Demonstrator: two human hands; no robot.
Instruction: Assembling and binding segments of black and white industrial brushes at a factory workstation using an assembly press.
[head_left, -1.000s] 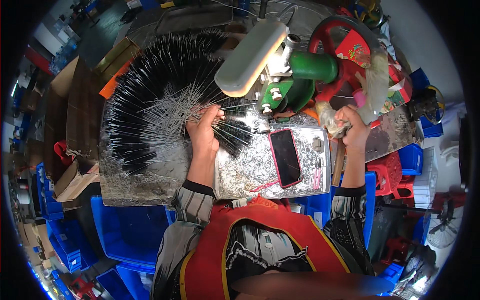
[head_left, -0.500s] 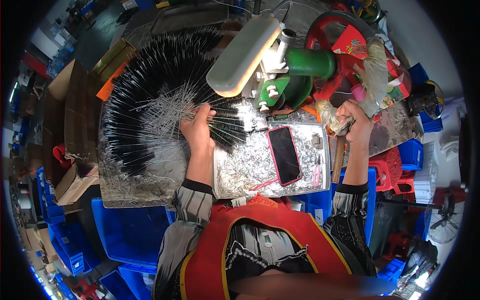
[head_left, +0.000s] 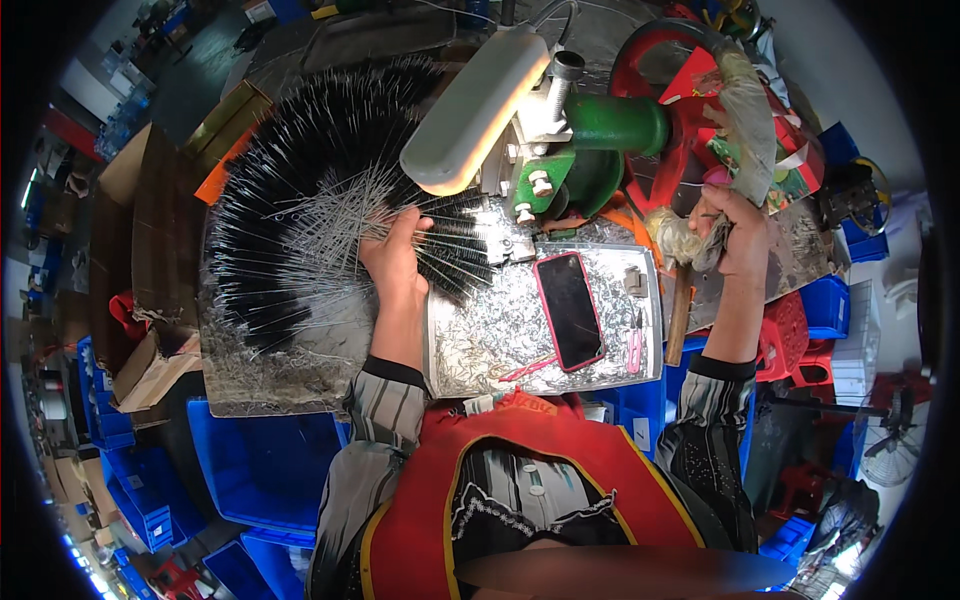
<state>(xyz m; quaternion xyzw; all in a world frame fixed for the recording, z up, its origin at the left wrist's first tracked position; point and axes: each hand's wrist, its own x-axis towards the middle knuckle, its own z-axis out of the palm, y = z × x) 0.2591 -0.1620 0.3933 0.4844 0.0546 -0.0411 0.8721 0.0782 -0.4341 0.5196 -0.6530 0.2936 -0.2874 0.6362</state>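
A large fanned heap of wire brushes [head_left: 300, 130], with black bristles and bare silvery stems, covers the left of the bench. My left hand [head_left: 398, 262] lies at its right side, closed around several brushes whose ends point toward the small metal clamp [head_left: 512, 243] of a green machine [head_left: 615, 124]. The machine has a red handwheel [head_left: 632, 70] with a plastic-wrapped rim. My right hand [head_left: 738, 230] is closed on the wrapped handle [head_left: 708, 240] by the wheel's lower part; its palm side is hidden. A wooden stick [head_left: 679, 318] hangs below the wrapping.
A lamp [head_left: 476, 112] hangs over the clamp. In front lies a metal tray [head_left: 470, 350] with scattered clippings, a red-cased phone [head_left: 569, 312] and pink snips [head_left: 634, 350]. Blue bins [head_left: 262, 465] stand below the bench edge, cardboard boxes [head_left: 150, 220] at left, red stools [head_left: 783, 338] at right.
My right hand has shifted right and slightly up, and its wrist has turned. My left hand stays among the brushes. The lamp sits slightly further left in view.
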